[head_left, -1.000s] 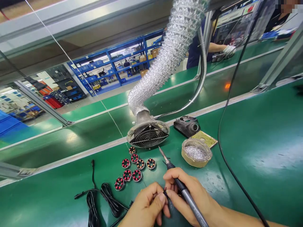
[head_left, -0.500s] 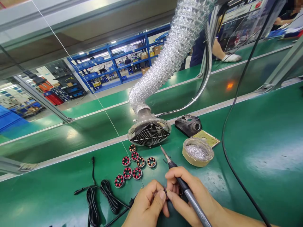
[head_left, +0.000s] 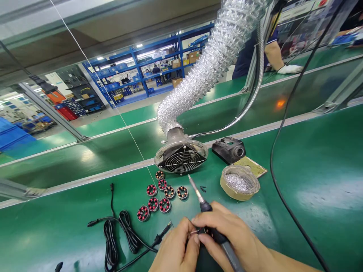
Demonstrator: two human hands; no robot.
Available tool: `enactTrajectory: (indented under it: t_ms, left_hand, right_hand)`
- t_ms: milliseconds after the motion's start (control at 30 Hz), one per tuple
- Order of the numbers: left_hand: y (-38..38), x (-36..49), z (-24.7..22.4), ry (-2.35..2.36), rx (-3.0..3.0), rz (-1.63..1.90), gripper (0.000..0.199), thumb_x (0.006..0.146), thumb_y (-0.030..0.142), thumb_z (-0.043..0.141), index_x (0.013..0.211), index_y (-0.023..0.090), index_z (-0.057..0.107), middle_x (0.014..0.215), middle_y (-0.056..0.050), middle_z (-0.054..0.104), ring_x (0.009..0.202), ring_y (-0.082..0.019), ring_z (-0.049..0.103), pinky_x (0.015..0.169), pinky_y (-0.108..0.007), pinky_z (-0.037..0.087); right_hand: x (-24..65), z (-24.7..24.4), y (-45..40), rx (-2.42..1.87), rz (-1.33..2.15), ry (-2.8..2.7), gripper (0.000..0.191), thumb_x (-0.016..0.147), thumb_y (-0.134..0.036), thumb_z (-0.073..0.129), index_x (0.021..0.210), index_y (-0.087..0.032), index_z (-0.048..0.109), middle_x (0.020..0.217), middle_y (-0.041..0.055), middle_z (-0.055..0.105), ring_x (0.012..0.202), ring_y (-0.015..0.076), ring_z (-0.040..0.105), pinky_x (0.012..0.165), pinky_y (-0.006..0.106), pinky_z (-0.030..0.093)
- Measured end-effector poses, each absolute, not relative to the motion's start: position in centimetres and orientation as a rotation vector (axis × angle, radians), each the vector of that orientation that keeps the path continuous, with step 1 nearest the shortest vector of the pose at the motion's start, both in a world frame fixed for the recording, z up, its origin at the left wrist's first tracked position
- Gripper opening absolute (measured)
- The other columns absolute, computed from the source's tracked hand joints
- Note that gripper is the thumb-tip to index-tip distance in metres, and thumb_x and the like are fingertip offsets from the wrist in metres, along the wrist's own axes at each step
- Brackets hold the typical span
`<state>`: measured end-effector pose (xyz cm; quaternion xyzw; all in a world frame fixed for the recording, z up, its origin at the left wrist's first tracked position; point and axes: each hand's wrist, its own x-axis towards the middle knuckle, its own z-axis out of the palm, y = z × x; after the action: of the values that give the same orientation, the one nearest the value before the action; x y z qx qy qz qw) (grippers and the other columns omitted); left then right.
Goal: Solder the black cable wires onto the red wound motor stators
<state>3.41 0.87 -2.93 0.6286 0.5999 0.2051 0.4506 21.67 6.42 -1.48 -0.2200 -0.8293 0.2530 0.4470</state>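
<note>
My right hand [head_left: 238,236] is closed around a soldering iron [head_left: 200,198], its bare tip pointing up and away toward the fume extractor. The thumb and fingertips of that hand also meet at a small dark part [head_left: 201,230], mostly hidden by fingers. Pressed close beside it, my left hand [head_left: 180,247] pinches something small and thin at the same spot; its kind is hidden. Beyond the hands lie several small ring-shaped coil parts [head_left: 165,205], some with red windings, others copper-coloured. Left of my left hand, a black cable end [head_left: 163,234] shows a bare tip.
Coiled black cables [head_left: 111,241] lie at left. A round fume extractor hood [head_left: 181,156] hangs from a silver duct [head_left: 195,71]. At right are a tub of metal shavings [head_left: 239,183], a yellow sponge pad [head_left: 256,166] and a black iron stand [head_left: 229,150]. A co-worker's gloved hand [head_left: 289,69] rests beyond.
My right hand has shifted and turned slightly, drawing in against my left, and the iron's tip has swung a little left. The view has tilted slightly; short black pieces now show clearly beside the iron.
</note>
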Motion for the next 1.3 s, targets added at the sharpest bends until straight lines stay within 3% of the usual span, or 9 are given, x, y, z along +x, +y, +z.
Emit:
enactTrajectory:
  t_ms: [133, 300, 633, 900, 1033, 1200, 1300]
  left_hand:
    - [0.9, 3.7, -2.8, 1.521, 1.667, 0.452, 0.014, 0.095, 0.029, 0.042, 0.092, 0.022, 0.055, 0.084, -0.006, 0.065, 0.08, -0.022, 0.058, 0.071, -0.03, 0.04]
    - [1.3, 3.5, -1.3, 1.563, 1.827, 0.499, 0.012, 0.091, 0.023, 0.046, 0.08, 0.022, 0.053, 0.081, -0.004, 0.062, 0.074, -0.019, 0.056, 0.065, -0.027, 0.037]
    - [1.6, 3.9, -0.3, 1.568, 1.644, 0.435, 0.017, 0.089, 0.025, 0.045, 0.074, 0.022, 0.048, 0.068, 0.001, 0.054, 0.066, -0.017, 0.048, 0.062, -0.028, 0.029]
    - [2.4, 4.3, -1.0, 1.412, 1.245, 0.616, 0.035, 0.086, 0.053, 0.047, 0.071, 0.021, 0.048, 0.059, 0.006, 0.039, 0.056, -0.013, 0.033, 0.055, -0.026, 0.027]
    - [2.9, 4.4, -1.4, 1.467, 1.225, 0.648, 0.031, 0.081, 0.048, 0.049, 0.066, 0.021, 0.044, 0.058, 0.006, 0.038, 0.057, -0.013, 0.033, 0.056, -0.026, 0.027]
    - [3.1, 4.7, -1.2, 1.542, 1.213, 0.624, 0.025, 0.077, 0.043, 0.047, 0.064, 0.022, 0.045, 0.059, 0.005, 0.041, 0.059, -0.014, 0.038, 0.057, -0.027, 0.028]
    - [3.1, 4.7, -1.1, 1.555, 1.215, 0.613, 0.024, 0.076, 0.042, 0.046, 0.065, 0.022, 0.045, 0.059, 0.005, 0.041, 0.06, -0.014, 0.039, 0.058, -0.027, 0.027]
  right_hand:
    - [21.5, -1.6, 7.0, -0.44, 0.615, -2.093, 0.016, 0.094, -0.009, 0.047, 0.097, -0.021, 0.058, 0.069, -0.0004, 0.066, 0.058, 0.0135, 0.049, 0.054, 0.024, 0.04]
    - [22.1, -1.2, 7.9, -0.446, 0.691, -2.113, 0.017, 0.092, -0.008, 0.048, 0.098, -0.02, 0.057, 0.071, 0.0003, 0.066, 0.06, 0.0139, 0.051, 0.055, 0.024, 0.041]
    - [22.4, -2.2, 8.5, -0.357, 0.666, -2.224, 0.021, 0.092, -0.006, 0.052, 0.106, -0.021, 0.056, 0.078, -0.0005, 0.069, 0.057, 0.0127, 0.046, 0.055, 0.024, 0.037]
    - [22.0, -2.3, 7.9, -0.373, 0.473, -2.203, 0.024, 0.09, -0.003, 0.042, 0.099, -0.019, 0.057, 0.064, 0.0002, 0.057, 0.057, 0.015, 0.043, 0.054, 0.025, 0.036]
    - [22.4, -2.3, 8.2, -0.404, 0.517, -2.122, 0.023, 0.093, -0.007, 0.046, 0.108, -0.018, 0.059, 0.069, 0.0012, 0.061, 0.059, 0.0145, 0.047, 0.054, 0.025, 0.04]
    - [24.7, -0.8, 7.8, -0.563, 0.612, -2.014, 0.039, 0.096, -0.013, 0.049, 0.134, -0.021, 0.052, 0.077, 0.001, 0.065, 0.061, 0.0136, 0.055, 0.057, 0.025, 0.046]
    - [25.7, 0.0, 7.5, -0.606, 0.656, -2.001, 0.033, 0.092, -0.018, 0.052, 0.124, -0.022, 0.06, 0.071, 0.0005, 0.061, 0.057, 0.0145, 0.055, 0.054, 0.026, 0.045]
